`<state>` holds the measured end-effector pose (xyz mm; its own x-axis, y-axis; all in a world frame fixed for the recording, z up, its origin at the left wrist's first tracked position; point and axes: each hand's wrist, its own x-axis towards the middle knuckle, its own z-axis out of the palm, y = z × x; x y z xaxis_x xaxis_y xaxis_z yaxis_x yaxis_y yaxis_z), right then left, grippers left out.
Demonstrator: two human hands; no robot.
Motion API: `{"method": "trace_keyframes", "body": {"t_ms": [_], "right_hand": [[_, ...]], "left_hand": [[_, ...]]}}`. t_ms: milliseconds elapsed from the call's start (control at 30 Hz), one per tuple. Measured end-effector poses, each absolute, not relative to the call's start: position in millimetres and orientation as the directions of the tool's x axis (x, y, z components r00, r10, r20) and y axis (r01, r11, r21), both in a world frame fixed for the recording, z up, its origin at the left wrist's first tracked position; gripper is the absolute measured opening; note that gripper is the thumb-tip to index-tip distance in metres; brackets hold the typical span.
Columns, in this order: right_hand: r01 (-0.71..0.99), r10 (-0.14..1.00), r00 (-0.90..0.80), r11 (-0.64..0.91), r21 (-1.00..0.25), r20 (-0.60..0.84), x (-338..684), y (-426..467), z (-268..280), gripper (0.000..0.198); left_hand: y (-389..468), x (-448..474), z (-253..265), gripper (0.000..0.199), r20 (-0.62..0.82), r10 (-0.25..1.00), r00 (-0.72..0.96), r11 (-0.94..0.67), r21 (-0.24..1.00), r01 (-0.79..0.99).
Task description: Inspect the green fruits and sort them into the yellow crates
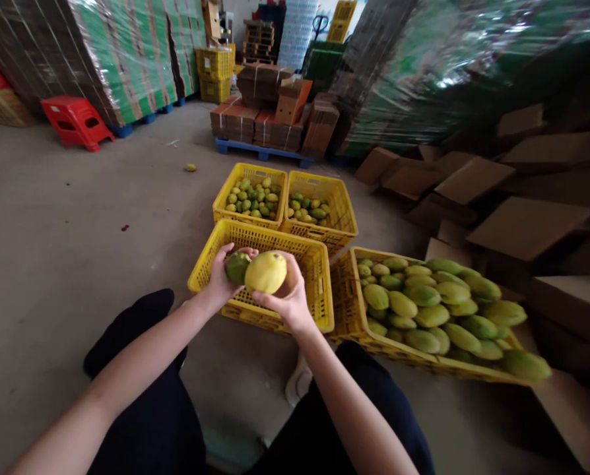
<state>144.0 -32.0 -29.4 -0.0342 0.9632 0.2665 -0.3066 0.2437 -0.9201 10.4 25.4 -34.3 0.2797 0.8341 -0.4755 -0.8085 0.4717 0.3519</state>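
Over the near yellow crate (325,290), both my hands hold fruit that looks like papaya. My left hand (220,277) is closed around a dark green papaya (237,268). A larger yellow papaya (266,273) is in my right hand (291,297), with the thumb below and the fingers behind it. The two fruits are side by side, and the yellow one partly covers the green one. On the right stands a long yellow crate (357,290) heaped with green and yellow papayas (433,313). My hands hide part of the near crate's inside.
Beyond are two yellow crates (248,166) (349,208) holding smaller green and yellow fruit. One fruit (191,167) lies on the floor. Cardboard boxes (527,224) pile up at right. A blue pallet (262,150) bears flattened cartons; a red stool (76,123) stands left near wrapped stacks.
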Motion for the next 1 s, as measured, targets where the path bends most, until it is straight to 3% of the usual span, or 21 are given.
{"method": "trace_keyframes", "body": {"t_ms": [133,233,300,400,500,633,1000], "right_hand": [[-0.557,0.998,0.058,0.059,-0.829,0.032,155.5,-20.7,-26.2,0.045],[-0.58,0.985,0.134,-0.014,-0.815,-0.112,158.4,-13.4,-32.9,0.044],[-0.478,0.96,0.246,0.0,-0.879,-0.133,155.1,-11.8,-40.4,0.051],[-0.211,0.915,0.4,0.137,-0.968,0.042,144.0,-13.4,-49.9,0.05],[-0.092,0.876,0.443,0.256,-0.962,0.19,132.2,-15.4,-54.2,0.047],[-0.081,0.842,0.489,0.304,-0.949,0.229,124.8,-15.8,-56.2,0.045],[0.051,0.837,0.391,0.397,-0.916,0.384,130.8,-23.7,-63.6,0.04]], "left_hand": [[29.3,6.3,-24.9,0.037,-0.43,0.872,0.234,0.411,0.383,-0.827],[31.0,4.0,-27.6,0.037,-0.295,0.944,0.145,0.297,0.577,-0.761],[30.8,4.3,-32.9,0.037,-0.134,0.989,0.064,0.144,0.744,-0.652],[27.2,6.9,-41.0,0.036,0.129,0.992,0.005,-0.114,0.888,-0.445],[21.7,9.6,-43.8,0.042,0.286,0.957,0.039,-0.256,0.904,-0.344],[17.9,9.4,-41.9,0.044,0.364,0.93,0.051,-0.329,0.886,-0.327],[18.6,1.2,-50.5,0.044,0.435,0.886,0.158,-0.379,0.878,-0.294]]}}
